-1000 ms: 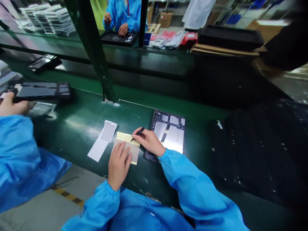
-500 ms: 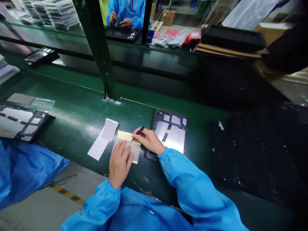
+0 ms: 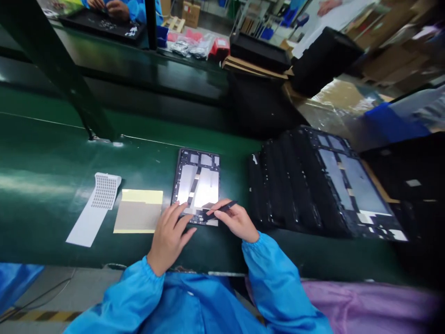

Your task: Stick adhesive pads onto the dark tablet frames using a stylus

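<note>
In front of me a tablet housing (image 3: 205, 185) with silver panels and a black frame lies on the green bench. Pinched in my right hand (image 3: 238, 221) is a pair of dark tweezers (image 3: 226, 207), its tips low over the housing's near end. Fingers apart, my left hand (image 3: 171, 236) rests against the housing's lower left corner and holds nothing. A yellow-edged sheet (image 3: 137, 217) lies to the left of my left hand. Farther left is a white strip (image 3: 91, 218) with a curled grid of small grey labels (image 3: 106, 191).
A slanted row of black tablet housings (image 3: 295, 181) stands to the right. A green post (image 3: 62, 79) rises from the bench at the left. Across the bench, another person's hands (image 3: 116, 9) are over a black tray (image 3: 104, 25). Purple cloth (image 3: 365, 306) shows at lower right.
My view has swung to the right. Both hands have moved from the yellow-edged sheet to the tablet housing, the tweezers still in the right one. The left hand has lifted off the sheet.
</note>
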Action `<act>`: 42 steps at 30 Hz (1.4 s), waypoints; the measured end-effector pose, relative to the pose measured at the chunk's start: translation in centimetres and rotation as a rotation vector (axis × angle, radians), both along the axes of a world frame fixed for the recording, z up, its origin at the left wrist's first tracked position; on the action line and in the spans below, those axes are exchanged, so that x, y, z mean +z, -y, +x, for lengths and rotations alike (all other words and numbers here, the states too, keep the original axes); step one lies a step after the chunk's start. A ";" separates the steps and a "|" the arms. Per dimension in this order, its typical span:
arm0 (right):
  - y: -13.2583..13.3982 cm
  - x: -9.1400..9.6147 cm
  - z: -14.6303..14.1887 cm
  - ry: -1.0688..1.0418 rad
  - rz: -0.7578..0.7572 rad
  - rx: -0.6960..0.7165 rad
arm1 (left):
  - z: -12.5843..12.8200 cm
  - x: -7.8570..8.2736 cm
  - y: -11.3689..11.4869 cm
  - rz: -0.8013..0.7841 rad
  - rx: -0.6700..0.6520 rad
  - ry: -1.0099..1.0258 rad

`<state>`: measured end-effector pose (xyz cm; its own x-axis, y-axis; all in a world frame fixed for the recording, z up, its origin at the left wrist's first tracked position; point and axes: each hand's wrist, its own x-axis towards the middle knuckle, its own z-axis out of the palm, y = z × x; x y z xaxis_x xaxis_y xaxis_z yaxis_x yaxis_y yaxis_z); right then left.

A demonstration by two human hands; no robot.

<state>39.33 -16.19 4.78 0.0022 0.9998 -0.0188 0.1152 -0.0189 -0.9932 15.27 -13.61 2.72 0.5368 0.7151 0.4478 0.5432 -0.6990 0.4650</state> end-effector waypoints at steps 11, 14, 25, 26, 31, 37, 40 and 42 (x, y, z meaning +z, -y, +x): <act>0.0 -0.8 -0.2 0.030 0.070 0.068 | 1.3 -0.4 -0.6 -0.041 -0.053 0.058; 0.0 -0.8 -0.1 0.046 0.076 0.084 | 1.4 -0.3 -0.5 -0.046 -0.054 0.054; -0.2 0.7 -0.3 0.303 0.241 0.191 | 1.6 -0.6 -0.2 -0.077 -0.072 0.076; 0.1 1.0 -0.2 0.314 0.268 0.190 | 1.4 -0.3 0.1 -0.071 -0.076 0.075; 1.6 2.1 1.0 0.206 0.360 -0.116 | -5.0 1.5 -1.6 0.055 0.158 0.032; -0.4 1.4 -0.9 0.205 0.383 -0.108 | -16.1 2.0 -11.7 -0.119 0.472 0.074; -1.8 1.8 -4.1 0.157 0.409 -0.045 | -17.7 1.6 -15.2 -0.375 0.389 0.124; -2.3 2.4 -6.1 0.103 0.411 -0.037 | -17.1 1.8 -15.5 -0.455 0.351 0.152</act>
<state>33.23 -13.91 7.21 0.0192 0.9234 0.3834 0.2208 0.3701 -0.9024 -1.87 1.94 4.53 0.1877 0.9763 0.1077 0.6095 -0.2017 0.7667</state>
